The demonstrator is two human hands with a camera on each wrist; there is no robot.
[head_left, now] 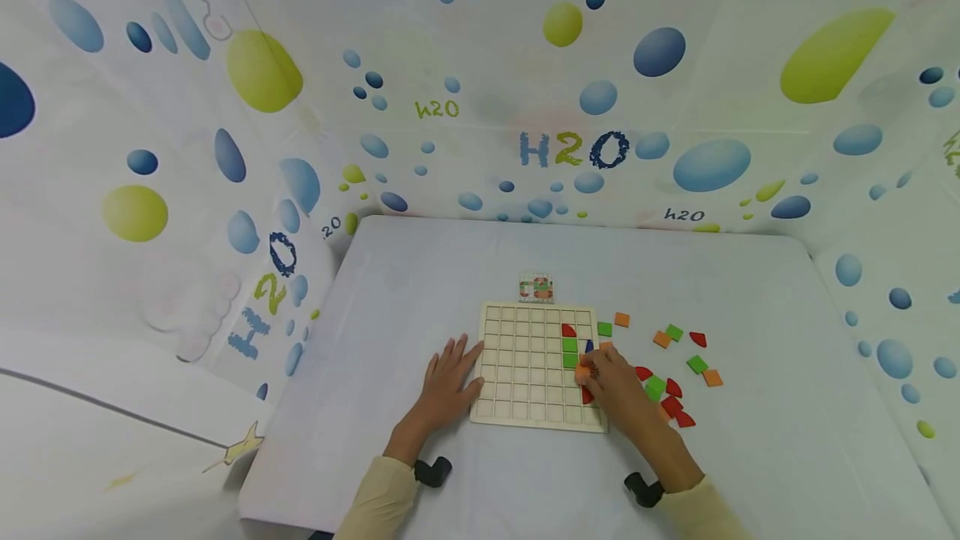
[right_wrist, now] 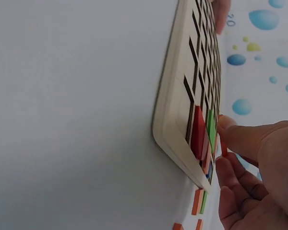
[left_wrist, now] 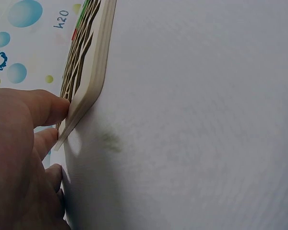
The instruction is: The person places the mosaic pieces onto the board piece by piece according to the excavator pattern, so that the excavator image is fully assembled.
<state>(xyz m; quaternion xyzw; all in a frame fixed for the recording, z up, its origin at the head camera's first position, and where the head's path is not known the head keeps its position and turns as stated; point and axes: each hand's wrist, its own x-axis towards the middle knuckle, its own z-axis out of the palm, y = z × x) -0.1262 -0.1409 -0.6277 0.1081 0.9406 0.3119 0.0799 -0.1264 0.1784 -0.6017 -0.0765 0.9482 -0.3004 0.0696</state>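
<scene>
Right hand pinches an orange tile just right of the green tiles on the grid board; left hand, fingers spread, touches its left edge.

A white tablecloth lay under the grip. Past the grip was a white sheet, printed with blue spots, lime-green spots and H2O words. A yellow starfish picture was well to the left of the grip.

Left fingers touch the gridded board.
</scene>
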